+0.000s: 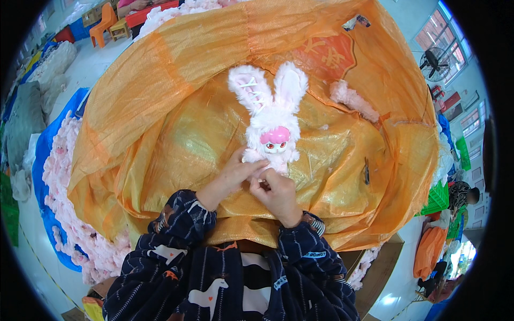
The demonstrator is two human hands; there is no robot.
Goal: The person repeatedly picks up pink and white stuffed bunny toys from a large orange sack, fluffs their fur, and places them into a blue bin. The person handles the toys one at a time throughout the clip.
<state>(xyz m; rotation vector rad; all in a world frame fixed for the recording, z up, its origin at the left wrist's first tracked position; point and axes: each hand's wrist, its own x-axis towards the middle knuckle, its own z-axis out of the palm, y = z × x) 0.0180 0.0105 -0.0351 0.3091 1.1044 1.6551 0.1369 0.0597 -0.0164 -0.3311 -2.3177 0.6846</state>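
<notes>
A pale pink plush rabbit doll (272,125) lies face up on the orange woven sheet (332,182). It has long upright ears, one with white lacing, a glossy pink fringe and a small molded face. My left hand (235,172) holds the doll's lower body from the left, its thumb across the front. Closed in a pinch, my right hand (277,193) is at the bottom of the doll. What its fingertips grip is hidden. To the right lies a small dark tool (367,171), perhaps thread snips. A loose strip of pink plush (353,100) rests beyond it.
Pink plush pieces are heaped on a blue sheet (38,174) at the left. A small wrapper (356,22) sits on the far part of the orange sheet. Further off are an orange chair (103,25), a fan (435,64) and a green crate (436,198). Another person's arm shows at the top.
</notes>
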